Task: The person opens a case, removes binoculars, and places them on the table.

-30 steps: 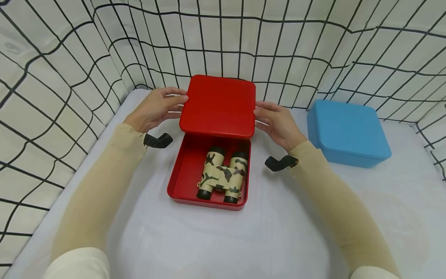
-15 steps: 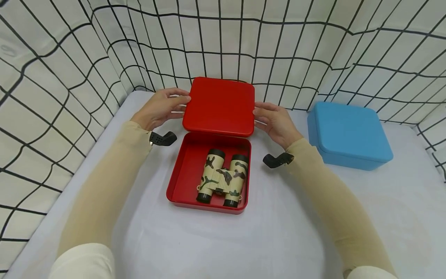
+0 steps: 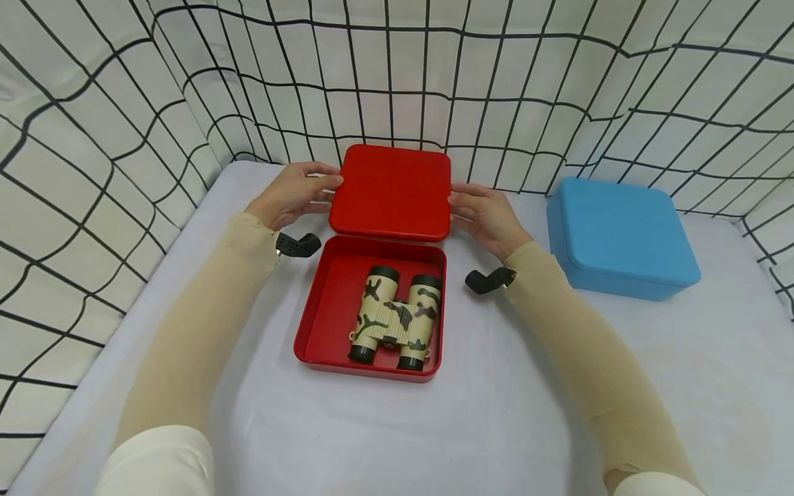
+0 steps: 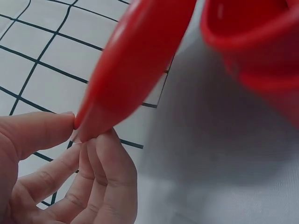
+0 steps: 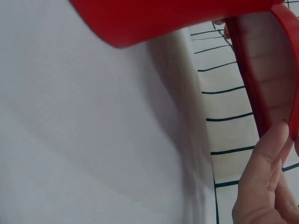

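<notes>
A red square lid is held between both hands behind the open red box base. My left hand pinches the lid's left edge, thumb on top and fingers beneath, as the left wrist view shows on the lid. On the opposite edge my right hand pinches the lid too; in the right wrist view its fingers grip the rim and the hollow underside shows. Inside the base, toward its right side, lie camouflage-patterned binoculars with black ends.
To the right stands a closed light-blue box on the white tabletop. A white wall with a black grid pattern rises right behind the lid and runs along the left side.
The lid has moved back and lower in both hands, away from the base. More of the base and the binoculars' far ends now show. The blue box and binoculars stay put.
</notes>
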{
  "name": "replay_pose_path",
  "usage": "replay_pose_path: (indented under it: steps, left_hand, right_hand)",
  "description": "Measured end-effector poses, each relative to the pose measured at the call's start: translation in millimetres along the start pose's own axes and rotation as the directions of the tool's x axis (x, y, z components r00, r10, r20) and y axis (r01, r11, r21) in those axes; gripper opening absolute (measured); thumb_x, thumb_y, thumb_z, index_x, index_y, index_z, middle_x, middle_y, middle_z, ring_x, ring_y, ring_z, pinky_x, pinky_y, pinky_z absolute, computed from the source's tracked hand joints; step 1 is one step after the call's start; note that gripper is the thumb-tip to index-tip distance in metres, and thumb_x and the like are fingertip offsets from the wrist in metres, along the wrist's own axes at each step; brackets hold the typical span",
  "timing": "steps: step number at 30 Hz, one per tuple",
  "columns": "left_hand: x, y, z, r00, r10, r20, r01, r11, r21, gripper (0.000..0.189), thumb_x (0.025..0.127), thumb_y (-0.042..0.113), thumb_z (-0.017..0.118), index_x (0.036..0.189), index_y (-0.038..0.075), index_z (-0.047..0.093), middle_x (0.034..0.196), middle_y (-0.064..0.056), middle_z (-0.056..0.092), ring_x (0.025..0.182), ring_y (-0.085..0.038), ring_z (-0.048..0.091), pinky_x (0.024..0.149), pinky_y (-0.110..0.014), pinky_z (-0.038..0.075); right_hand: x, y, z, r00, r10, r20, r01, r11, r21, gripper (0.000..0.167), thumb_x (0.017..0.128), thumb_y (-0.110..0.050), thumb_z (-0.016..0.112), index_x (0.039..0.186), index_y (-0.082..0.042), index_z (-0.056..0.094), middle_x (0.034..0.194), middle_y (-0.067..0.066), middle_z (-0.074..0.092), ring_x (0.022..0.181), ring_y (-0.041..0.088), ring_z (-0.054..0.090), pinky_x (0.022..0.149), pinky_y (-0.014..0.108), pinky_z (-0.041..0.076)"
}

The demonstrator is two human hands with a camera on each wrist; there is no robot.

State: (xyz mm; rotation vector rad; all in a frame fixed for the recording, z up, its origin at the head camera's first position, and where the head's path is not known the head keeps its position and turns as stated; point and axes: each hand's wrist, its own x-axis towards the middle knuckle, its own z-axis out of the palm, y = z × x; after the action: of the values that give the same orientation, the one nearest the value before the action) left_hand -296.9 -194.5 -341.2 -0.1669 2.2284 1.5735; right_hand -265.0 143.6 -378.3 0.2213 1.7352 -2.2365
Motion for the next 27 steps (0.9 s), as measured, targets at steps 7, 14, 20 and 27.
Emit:
replay_pose_path:
  steps: [7,14,20,27]
  left_hand:
    - [5.5,-4.4,0.9,1.000,-0.008,0.006,0.008,1.000,0.003,0.049,0.105,0.031,0.060,0.151,0.017,0.050,0.145,-0.006,0.058,0.124,-0.021,0.061,0.111,-0.037,0.053]
    - [8.9,-8.4,1.0,0.999,-0.031,0.015,0.030,0.999,0.025,0.050,0.106,0.031,0.059,0.152,0.017,0.049,0.149,-0.008,0.055,0.129,-0.024,0.059,0.113,-0.040,0.051]
    - [10.7,-14.9,0.9,0.999,-0.044,0.018,0.043,0.998,0.036,0.050,0.105,0.033,0.059,0.152,0.018,0.048,0.150,-0.008,0.055,0.130,-0.025,0.058,0.116,-0.040,0.049]
    - [12.0,-15.6,2.6,0.999,-0.035,0.031,0.034,0.999,0.014,0.049,0.105,0.032,0.059,0.151,0.017,0.050,0.149,-0.008,0.055,0.126,-0.023,0.060,0.115,-0.040,0.050]
  right_hand:
    - [5.4,3,-1,1.000,0.006,-0.002,-0.006,1.000,-0.015,0.043,0.100,-0.018,0.068,0.142,-0.012,0.060,0.139,0.007,0.063,0.120,0.023,0.064,0.088,0.024,0.061]
    - [5.8,7,-2,1.000,-0.005,0.028,0.006,0.999,-0.033,0.043,0.101,-0.016,0.066,0.143,-0.008,0.059,0.129,0.006,0.066,0.110,0.021,0.066,0.086,0.025,0.061]
    - [7.5,10,-2,1.000,0.001,0.027,0.000,0.999,-0.039,0.044,0.101,-0.014,0.066,0.143,-0.006,0.058,0.129,0.007,0.066,0.108,0.020,0.067,0.085,0.025,0.061]
    - [6.5,9,-4,1.000,0.014,0.027,-0.013,0.998,-0.055,0.046,0.101,-0.016,0.066,0.145,-0.008,0.055,0.136,0.009,0.064,0.114,0.021,0.066,0.087,0.024,0.061]
